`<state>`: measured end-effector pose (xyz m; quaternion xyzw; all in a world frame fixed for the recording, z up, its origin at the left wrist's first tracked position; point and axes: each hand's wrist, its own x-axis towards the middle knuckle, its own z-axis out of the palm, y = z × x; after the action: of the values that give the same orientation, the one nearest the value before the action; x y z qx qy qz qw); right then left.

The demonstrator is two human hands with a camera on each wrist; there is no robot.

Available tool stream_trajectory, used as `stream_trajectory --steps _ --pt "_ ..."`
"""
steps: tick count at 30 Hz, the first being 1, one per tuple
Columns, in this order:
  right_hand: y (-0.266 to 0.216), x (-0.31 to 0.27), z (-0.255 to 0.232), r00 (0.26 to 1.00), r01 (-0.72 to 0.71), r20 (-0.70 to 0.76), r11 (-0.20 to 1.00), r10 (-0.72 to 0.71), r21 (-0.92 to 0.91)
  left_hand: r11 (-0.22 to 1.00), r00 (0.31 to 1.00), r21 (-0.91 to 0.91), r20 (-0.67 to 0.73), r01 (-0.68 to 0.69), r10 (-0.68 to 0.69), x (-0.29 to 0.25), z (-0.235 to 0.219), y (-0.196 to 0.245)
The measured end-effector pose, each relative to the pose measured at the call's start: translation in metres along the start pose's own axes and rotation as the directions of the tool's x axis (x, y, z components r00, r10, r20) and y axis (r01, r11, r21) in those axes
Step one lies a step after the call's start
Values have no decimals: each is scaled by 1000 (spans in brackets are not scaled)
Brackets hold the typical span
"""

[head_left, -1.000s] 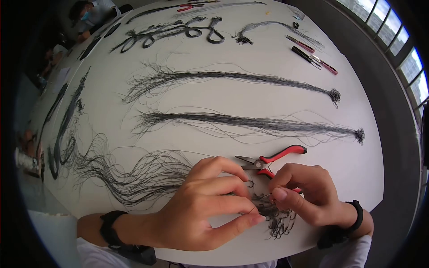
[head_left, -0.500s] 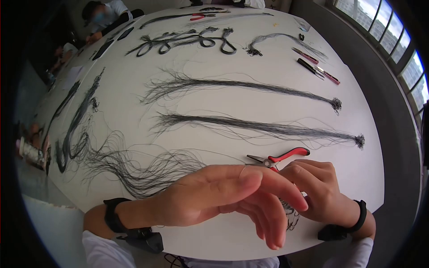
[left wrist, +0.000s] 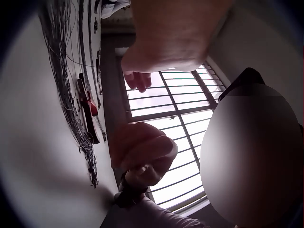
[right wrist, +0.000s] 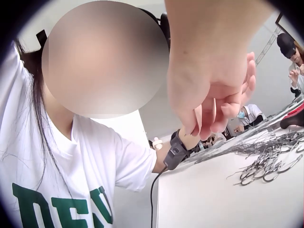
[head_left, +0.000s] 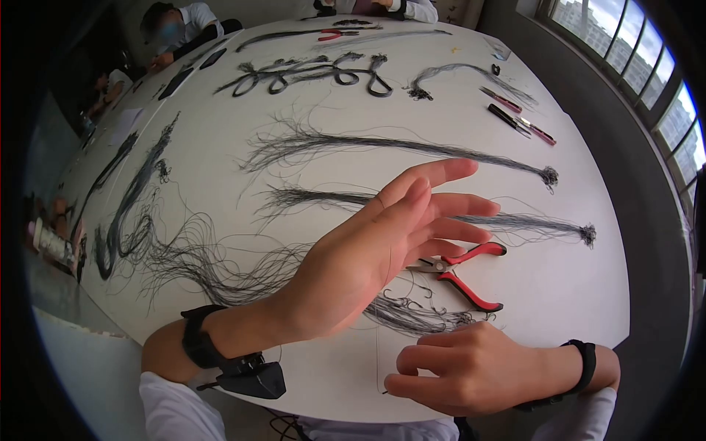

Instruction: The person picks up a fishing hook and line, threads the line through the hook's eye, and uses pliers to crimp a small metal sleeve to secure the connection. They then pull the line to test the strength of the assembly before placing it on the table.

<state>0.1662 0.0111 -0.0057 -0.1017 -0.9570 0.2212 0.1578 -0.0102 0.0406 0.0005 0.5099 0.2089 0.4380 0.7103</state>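
In the head view my left hand [head_left: 368, 257] is raised over the table, palm turned up, fingers extended and apart. A thin line [head_left: 378, 345] crosses it and runs down towards my right hand [head_left: 467, 371], low near the front edge. That hand is curled, its thumb and forefinger pinching a small dark tip [head_left: 385, 392], seemingly a hook. Between the hands lies a bundle of dark strands with hooks [head_left: 412, 316], partly hidden by the left hand. The right wrist view shows hooks [right wrist: 268, 171] on the table beyond my right hand [right wrist: 209, 90].
Red-handled pliers [head_left: 478, 298] lie spread just behind the hooks. Two long strand bundles [head_left: 426, 147] cross the table farther back, with looped bundles [head_left: 316, 73] beyond. Small tools [head_left: 507, 117] lie back right. Loose strands [head_left: 198, 272] spread left; other people sit at the far side.
My left hand has moved from over the hooks up and back, its fingers spreading and turning upward. My right hand has come down and left towards the front edge, uncovering the hooks and pliers.
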Motion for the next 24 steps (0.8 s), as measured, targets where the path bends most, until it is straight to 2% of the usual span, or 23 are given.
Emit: stream_trajectory --steps 1,2,3,4,6,7,8,10,12,14,16,18,23,24 --pt "-4 3 -10 1000 28 12 1000 -28 9 1000 1000 1 1 0 0 1 -4 -4" --pt "-6 5 -15 998 56 24 998 -57 20 996 998 88 56 29 -34 0 -10 -8" --pt "-7 4 -17 992 57 -109 998 -58 -11 983 992 177 108 53 -73 -1 -12 -9" --pt "-10 3 -21 992 56 -111 998 -57 -12 983 991 178 109 54 -74 -3 -13 -9" --pt "-12 4 -34 947 -23 -319 988 -27 -152 973 960 157 197 171 -200 -8 -9 -11" --pt "-9 5 -39 931 -28 -363 983 -40 -180 978 971 84 136 189 -199 -10 -2 -14" --pt "-8 5 -42 915 -50 -401 976 -40 -210 978 970 85 139 190 -200 -12 1 -14" --pt "-2 3 -46 877 -55 -474 965 -76 -255 938 915 14 214 346 -341 -13 5 -11" --pt "-2 4 -55 892 -93 -452 967 -26 -238 930 907 67 203 363 -369 -14 11 -8" --pt "4 5 -59 859 -80 -506 958 -73 -274 857 816 -11 312 514 -486 -14 12 -8" --pt "12 3 -60 859 -60 -506 965 -80 -254 857 801 4 352 516 -484 -16 16 -8" --pt "18 1 -61 873 -78 -482 953 -78 -294 821 705 103 460 561 -539 -16 15 -4" --pt "24 1 -63 895 -144 -445 940 -9 -309 828 709 131 454 545 -539 -20 18 0" --pt "24 1 -63 885 -194 -462 944 51 -267 838 717 162 450 521 -533 -19 18 1"
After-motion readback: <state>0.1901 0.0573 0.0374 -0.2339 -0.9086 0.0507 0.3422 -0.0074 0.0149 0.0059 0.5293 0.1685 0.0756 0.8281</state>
